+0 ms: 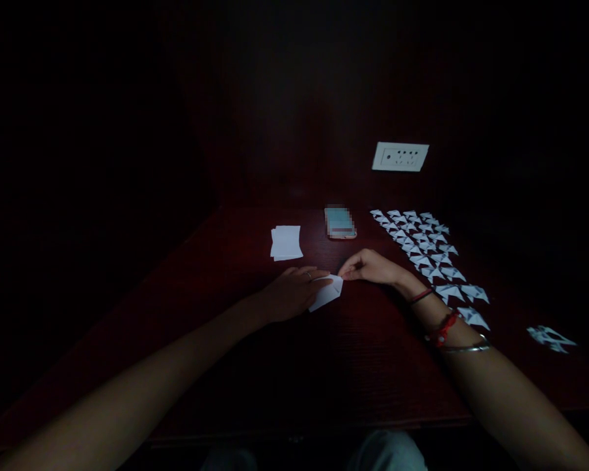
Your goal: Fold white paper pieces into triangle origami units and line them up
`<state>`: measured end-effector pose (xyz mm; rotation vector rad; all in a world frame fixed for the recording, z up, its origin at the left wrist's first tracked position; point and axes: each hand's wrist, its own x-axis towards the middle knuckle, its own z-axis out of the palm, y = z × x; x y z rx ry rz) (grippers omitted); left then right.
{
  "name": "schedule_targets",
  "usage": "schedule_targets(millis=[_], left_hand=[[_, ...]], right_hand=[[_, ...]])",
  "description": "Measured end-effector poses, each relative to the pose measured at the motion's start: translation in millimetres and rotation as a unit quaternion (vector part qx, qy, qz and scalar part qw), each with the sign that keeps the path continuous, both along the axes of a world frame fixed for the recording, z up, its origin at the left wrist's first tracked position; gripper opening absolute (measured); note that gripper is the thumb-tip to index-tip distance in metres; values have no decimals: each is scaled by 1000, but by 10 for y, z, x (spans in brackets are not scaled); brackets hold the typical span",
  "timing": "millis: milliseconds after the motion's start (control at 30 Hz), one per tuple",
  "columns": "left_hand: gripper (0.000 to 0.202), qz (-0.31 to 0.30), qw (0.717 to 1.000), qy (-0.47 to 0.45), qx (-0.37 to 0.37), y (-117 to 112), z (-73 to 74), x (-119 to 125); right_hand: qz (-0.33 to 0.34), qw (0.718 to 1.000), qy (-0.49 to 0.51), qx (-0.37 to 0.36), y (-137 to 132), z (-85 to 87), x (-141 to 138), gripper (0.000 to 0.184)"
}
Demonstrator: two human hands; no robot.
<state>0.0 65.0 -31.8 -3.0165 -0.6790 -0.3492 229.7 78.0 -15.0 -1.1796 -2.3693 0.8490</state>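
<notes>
bare forearms (152, 386) over a dark red table (235, 242) bearing rows of folded paper pieces (425, 246)
left of those rows: left hand (289, 294), laid nearly flat; right hand (373, 266), fingertips drawn together; paper stack (286, 243); phone (339, 222), near their far end; partly folded sheet (326, 297), beneath the left fingers, right fingertips at its corner, whether gripping i cannot tell.

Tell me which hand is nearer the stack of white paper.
Left. Your left hand is just on the near side of the stack of white paper; your right hand is farther off, to its right and slightly closer to you.
</notes>
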Motion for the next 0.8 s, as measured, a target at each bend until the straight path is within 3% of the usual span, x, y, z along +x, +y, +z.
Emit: schedule_targets(millis=[267,500,800], left_hand=[[42,0,1000,-2,-1,25,-42,10],[44,-12,1000,-9,-13,-3,18,11],[39,9,1000,15,-16,-46,75,-31]], right_hand=[[-18,1000,1,24,-28,4,-48,21],[-16,996,-37,80,-75,39,-85,18],[64,977,-86,182,-151,104,-119,27]])
